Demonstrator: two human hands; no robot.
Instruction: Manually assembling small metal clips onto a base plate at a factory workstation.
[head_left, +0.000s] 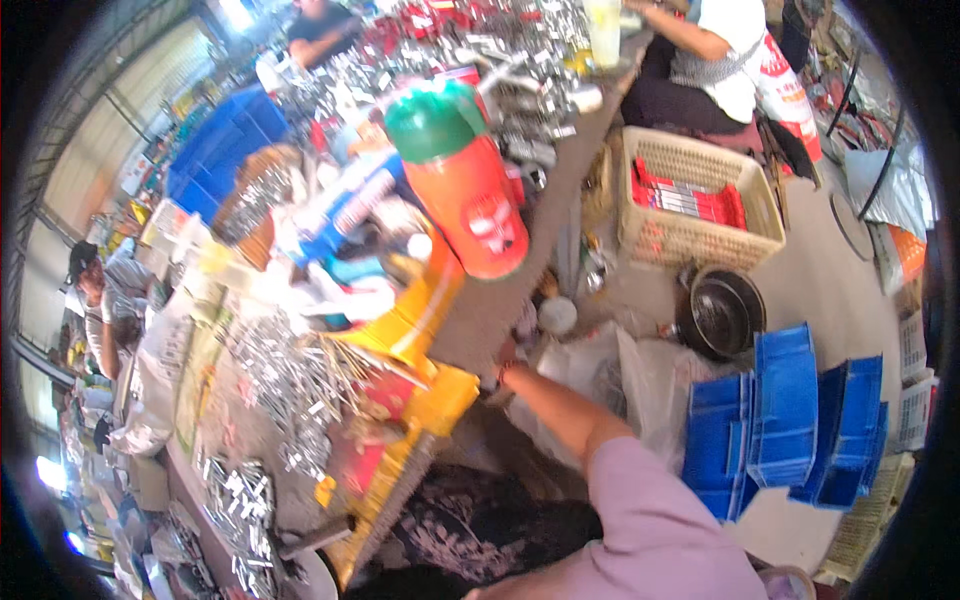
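My right arm, in a pale purple sleeve, stretches from the lower edge up to the table's side. My right hand (513,352) is down by the table edge (478,325), beside a clear plastic bag (625,385). It is dark and blurred there, so its fingers and anything in them cannot be made out. Above it on the table stands a red jug (468,200) with a green lid, tilted in the picture. Left of it, many thin shiny metal parts (290,390) are heaped next to a yellow sheet (445,400). My left hand is out of view.
Blue plastic bins (785,400) stand stacked at the right, near a black pan (722,312). Behind them a cream crate (700,240) holds red-and-silver packs. Other people sit at the far side, and a blue bin (225,150) stands at the back left.
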